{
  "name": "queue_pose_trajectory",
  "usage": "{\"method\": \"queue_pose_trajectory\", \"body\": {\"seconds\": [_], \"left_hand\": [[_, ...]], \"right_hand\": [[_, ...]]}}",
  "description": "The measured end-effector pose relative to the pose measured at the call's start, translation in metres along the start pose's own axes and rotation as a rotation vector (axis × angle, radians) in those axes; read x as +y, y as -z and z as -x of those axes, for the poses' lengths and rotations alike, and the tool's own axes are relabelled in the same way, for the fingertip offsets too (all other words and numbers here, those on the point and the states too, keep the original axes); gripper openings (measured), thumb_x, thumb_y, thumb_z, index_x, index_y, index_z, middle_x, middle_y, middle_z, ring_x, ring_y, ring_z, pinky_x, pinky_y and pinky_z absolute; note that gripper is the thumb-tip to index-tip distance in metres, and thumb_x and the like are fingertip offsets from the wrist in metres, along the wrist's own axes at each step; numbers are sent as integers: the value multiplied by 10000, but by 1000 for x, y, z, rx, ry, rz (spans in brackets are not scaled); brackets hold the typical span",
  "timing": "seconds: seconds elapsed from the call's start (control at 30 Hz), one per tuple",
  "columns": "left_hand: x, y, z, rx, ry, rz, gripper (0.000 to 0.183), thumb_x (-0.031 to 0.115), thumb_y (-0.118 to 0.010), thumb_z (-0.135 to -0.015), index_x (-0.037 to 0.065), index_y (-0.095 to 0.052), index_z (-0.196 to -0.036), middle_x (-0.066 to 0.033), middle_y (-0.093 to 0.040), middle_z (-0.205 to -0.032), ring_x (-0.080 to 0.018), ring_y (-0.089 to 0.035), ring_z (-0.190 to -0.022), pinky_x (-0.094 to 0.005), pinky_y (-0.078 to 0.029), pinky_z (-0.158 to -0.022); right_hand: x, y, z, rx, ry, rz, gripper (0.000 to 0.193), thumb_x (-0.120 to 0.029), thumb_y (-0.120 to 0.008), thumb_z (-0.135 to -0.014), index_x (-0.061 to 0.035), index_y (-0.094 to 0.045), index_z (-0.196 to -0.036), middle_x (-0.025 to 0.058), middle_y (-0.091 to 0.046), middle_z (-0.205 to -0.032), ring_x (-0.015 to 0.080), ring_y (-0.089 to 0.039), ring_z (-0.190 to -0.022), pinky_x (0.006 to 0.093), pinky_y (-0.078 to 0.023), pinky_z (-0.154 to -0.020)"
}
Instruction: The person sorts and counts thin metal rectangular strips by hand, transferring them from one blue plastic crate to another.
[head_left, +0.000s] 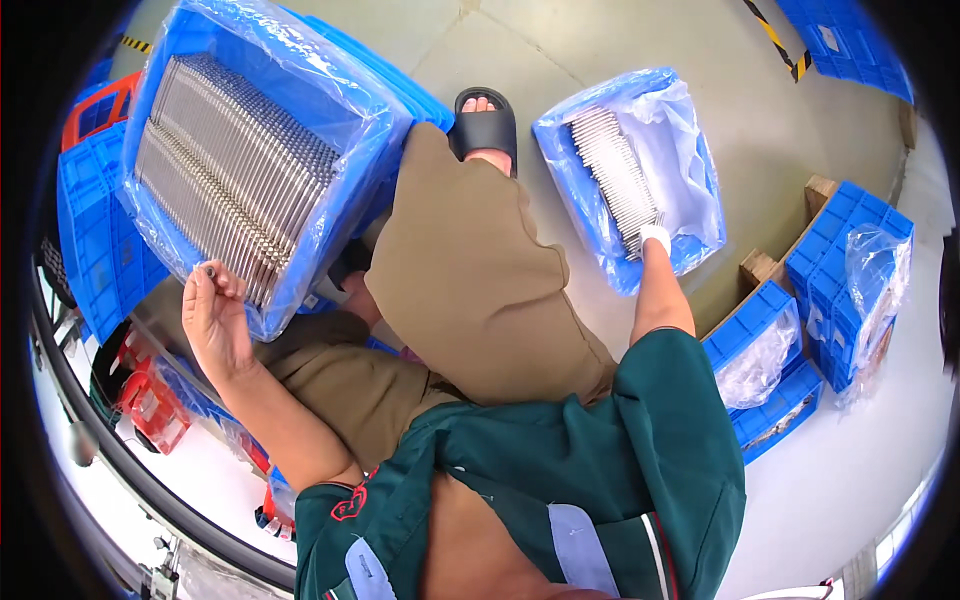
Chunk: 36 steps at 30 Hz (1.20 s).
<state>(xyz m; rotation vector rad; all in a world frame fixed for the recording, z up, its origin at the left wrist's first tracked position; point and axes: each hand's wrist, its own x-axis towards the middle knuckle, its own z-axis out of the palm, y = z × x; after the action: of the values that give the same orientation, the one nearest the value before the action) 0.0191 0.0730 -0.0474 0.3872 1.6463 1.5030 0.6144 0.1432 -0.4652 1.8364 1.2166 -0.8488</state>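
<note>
Slim metal rods (235,170) lie packed in rows in a large blue crate (385,130) lined with clear plastic, at the upper left. My left hand (215,325) is raised beside this crate's near corner. Its thumb and fingers pinch together around a small dark tip that I cannot make out. A smaller blue crate (570,190), also plastic-lined, stands on the floor to the right and holds a row of similar metal rods (610,165). My right hand (655,238), white covering over its fingers, reaches to the near end of that row. Its fingertips are hidden.
My foot in a black sandal (484,132) is planted between the two crates. Stacked blue crates (840,260) with plastic liners stand on the right. Another blue crate (95,230) is at the far left, above red bins (155,410) and a dark curved rail (130,465).
</note>
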Motion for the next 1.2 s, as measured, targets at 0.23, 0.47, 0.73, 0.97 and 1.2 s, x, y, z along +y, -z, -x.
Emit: {"method": "queue_pose_trajectory", "body": {"seconds": [0.23, 0.47, 0.73, 0.97, 1.2], "left_hand": [[0, 3, 3, -2, -37, 7, 206, 181, -515, -890, -23, -545, -883, -43, -477, -733, -111, -402, -653, -250, -338, -610], [-10, -1, -2, 5, -9, 14, 201, 178, -515, -890, -21, -548, -878, -39, -479, -734, -106, -399, -650, -247, -337, -606], [-12, -4, -7, -11, 0, 25, 195, 178, -520, -887, -14, -549, -899, -41, -491, -755, -108, -409, -659, -242, -342, -603], [-11, 0, 0, 84, -48, -1, 162, 141, -564, -857, -18, -572, -888, -52, -557, -794, -83, -469, -638, -207, -393, -580], [-5, 0, 13, 74, -111, 112, 142, 141, -592, -835, -2, -591, -840, -39, -570, -763, -69, -475, -620, -194, -399, -567]], "right_hand": [[64, 23, -51, -308, -380, -461, 326, -177, -474, -770, -30, -610, -1027, 203, -600, -1024, 350, -582, -954, 395, -465, -792], [36, 94, 25, 105, -112, 63, 431, -342, -395, -848, -87, -550, -1159, 185, -460, -1248, 354, -454, -1143, 407, -358, -954], [11, 110, 9, 288, -157, -316, 393, -297, -415, -850, -79, -565, -1140, 180, -469, -1242, 348, -426, -1174, 407, -329, -982], [-9, 104, 74, 237, -147, -75, 361, -303, -423, -842, -50, -634, -990, 185, -591, -1039, 325, -565, -1001, 423, -449, -841], [17, 53, 19, -99, -145, -1127, 332, -366, -461, -869, -99, -530, -683, 50, -489, -525, 201, -451, -404, 354, -343, -353]]}}
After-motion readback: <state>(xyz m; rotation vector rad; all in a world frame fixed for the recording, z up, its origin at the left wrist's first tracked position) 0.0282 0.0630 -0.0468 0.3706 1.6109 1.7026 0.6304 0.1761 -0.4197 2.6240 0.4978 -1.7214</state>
